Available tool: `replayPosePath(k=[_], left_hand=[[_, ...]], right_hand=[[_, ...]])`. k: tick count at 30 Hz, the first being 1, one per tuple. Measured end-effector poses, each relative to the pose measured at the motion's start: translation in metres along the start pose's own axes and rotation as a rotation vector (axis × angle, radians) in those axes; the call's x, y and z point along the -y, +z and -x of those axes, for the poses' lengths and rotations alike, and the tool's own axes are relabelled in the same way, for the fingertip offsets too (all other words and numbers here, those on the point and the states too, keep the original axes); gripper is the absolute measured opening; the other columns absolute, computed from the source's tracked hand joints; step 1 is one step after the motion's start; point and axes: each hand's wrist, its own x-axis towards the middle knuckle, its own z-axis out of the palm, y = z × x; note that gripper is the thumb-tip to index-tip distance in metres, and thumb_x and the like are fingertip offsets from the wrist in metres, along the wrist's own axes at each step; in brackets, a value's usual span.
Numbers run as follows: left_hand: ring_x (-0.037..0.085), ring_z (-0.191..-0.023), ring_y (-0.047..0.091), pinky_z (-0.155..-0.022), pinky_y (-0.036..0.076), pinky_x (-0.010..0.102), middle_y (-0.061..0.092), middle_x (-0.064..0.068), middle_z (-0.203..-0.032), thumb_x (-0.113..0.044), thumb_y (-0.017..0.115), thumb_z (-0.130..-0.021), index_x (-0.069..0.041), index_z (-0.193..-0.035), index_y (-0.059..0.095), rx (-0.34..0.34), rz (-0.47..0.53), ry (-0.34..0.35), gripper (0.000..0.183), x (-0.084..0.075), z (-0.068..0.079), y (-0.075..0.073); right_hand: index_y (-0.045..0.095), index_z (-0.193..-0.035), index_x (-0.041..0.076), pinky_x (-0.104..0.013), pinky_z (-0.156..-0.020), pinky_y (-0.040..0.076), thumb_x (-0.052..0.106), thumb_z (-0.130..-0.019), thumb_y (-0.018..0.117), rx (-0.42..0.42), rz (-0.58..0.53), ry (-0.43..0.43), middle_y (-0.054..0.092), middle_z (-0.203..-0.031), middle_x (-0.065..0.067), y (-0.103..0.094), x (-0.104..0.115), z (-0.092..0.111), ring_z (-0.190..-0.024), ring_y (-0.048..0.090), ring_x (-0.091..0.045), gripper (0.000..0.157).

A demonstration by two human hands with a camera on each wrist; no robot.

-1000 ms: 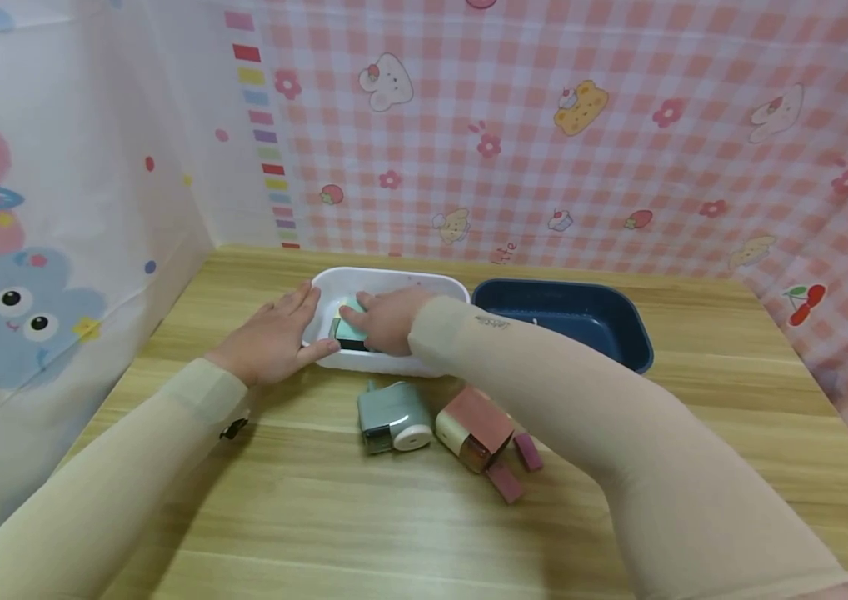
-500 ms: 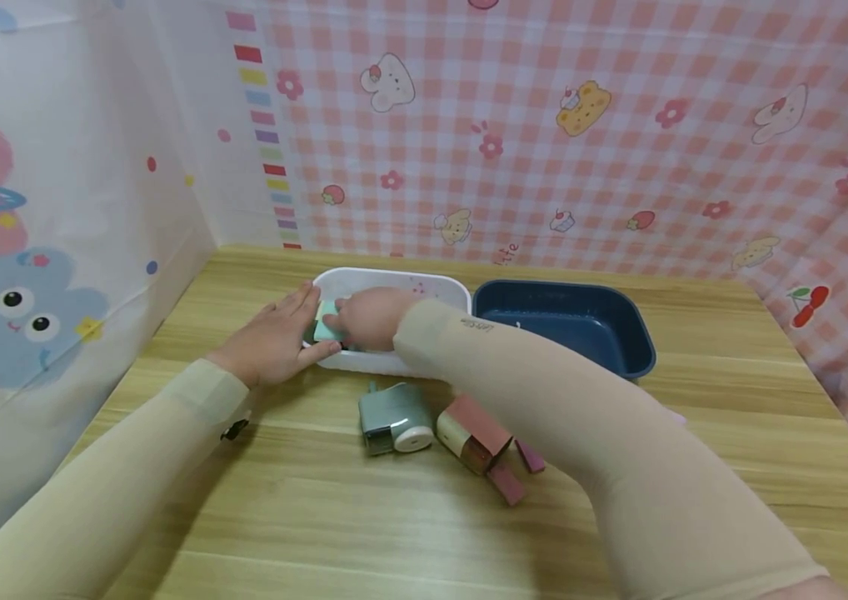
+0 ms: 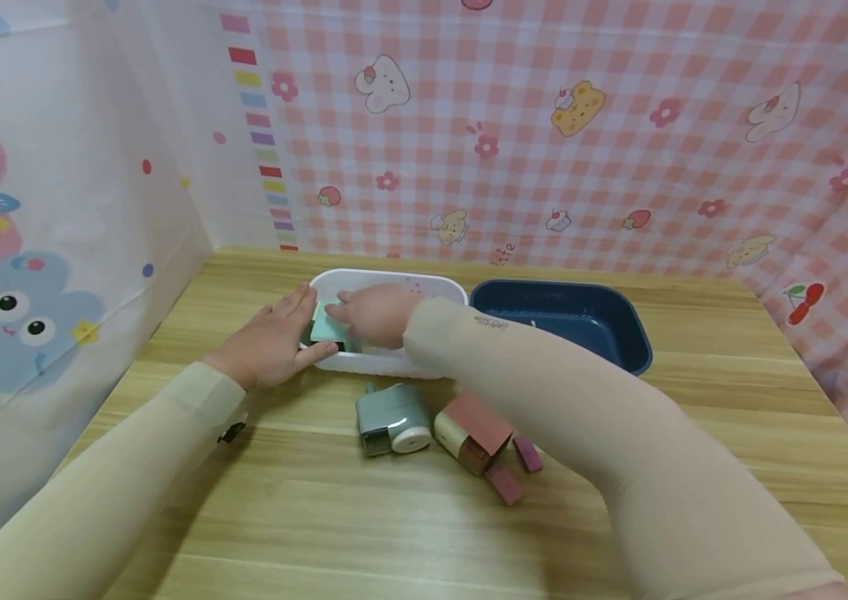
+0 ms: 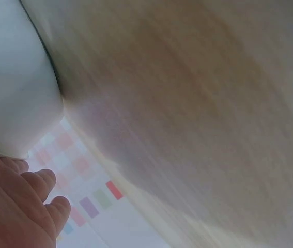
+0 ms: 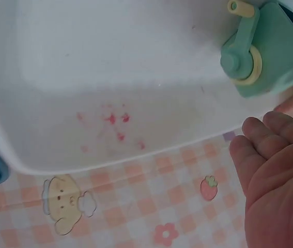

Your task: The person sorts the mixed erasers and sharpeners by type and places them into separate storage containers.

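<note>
A mint-green pencil sharpener (image 3: 329,322) with a crank sits in the left end of a white plastic bin (image 3: 394,364). My right hand (image 3: 379,313) reaches into the bin just right of it, fingertips right at its top edge. The right wrist view shows the sharpener's crank handle (image 5: 248,31) and the fingers (image 5: 262,142) relaxed, not curled round it. My left hand (image 3: 265,340) rests with straight fingers against the bin's left end, thumb over the front rim. In the left wrist view its fingertips (image 4: 43,181) lie by the bin's outer wall (image 4: 17,77).
A dark blue bin (image 3: 566,317) stands right of the white one. In front lie a grey-green pencil sharpener (image 3: 391,417), a pink and cream pencil sharpener (image 3: 472,429) and two small pink blocks (image 3: 505,483). A patterned cloth (image 3: 514,150) hangs behind the table (image 3: 334,525).
The mint-green sharpener has moved left inside the white bin under my right hand, which has since drawn back slightly to the right. My left hand has stayed at the bin's end.
</note>
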Motion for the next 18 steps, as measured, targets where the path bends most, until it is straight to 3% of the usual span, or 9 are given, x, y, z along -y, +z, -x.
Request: replayPosePath(k=[7,12,18], left_hand=[[0.041,-0.164,0.008,-0.128,0.015,0.069,0.000,0.024,-0.176,-0.070,0.037,-0.106,0.006,-0.166,0.003,0.010,-0.012,-0.008,0.102,0.000,-0.001,0.001],[0.042,-0.164,0.009,-0.128,0.015,0.069,0.000,0.024,-0.176,-0.072,0.036,-0.105,0.005,-0.166,0.003,0.011,-0.016,-0.006,0.104,0.000,-0.002,0.001],[0.042,-0.164,0.007,-0.129,0.014,0.068,-0.001,0.024,-0.176,-0.072,0.036,-0.104,0.005,-0.166,0.001,0.019,-0.012,-0.013,0.105,0.000,-0.002,0.000]], right_hand=[[0.031,-0.168,0.024,-0.040,-0.129,0.032,0.037,-0.114,0.046,-0.044,0.050,-0.007,0.031,-0.174,-0.007,0.007,-0.016,0.025,-0.159,0.035,-0.023,0.058],[0.039,-0.164,0.021,-0.042,-0.130,0.030,0.035,-0.112,0.050,-0.120,0.026,-0.026,0.036,-0.171,-0.011,0.015,-0.027,0.047,-0.159,0.034,-0.026,0.055],[0.041,-0.164,0.022,-0.043,-0.130,0.030,0.034,-0.112,0.052,-0.141,-0.015,-0.003,0.036,-0.171,-0.009,0.020,-0.035,0.073,-0.160,0.033,-0.028,0.054]])
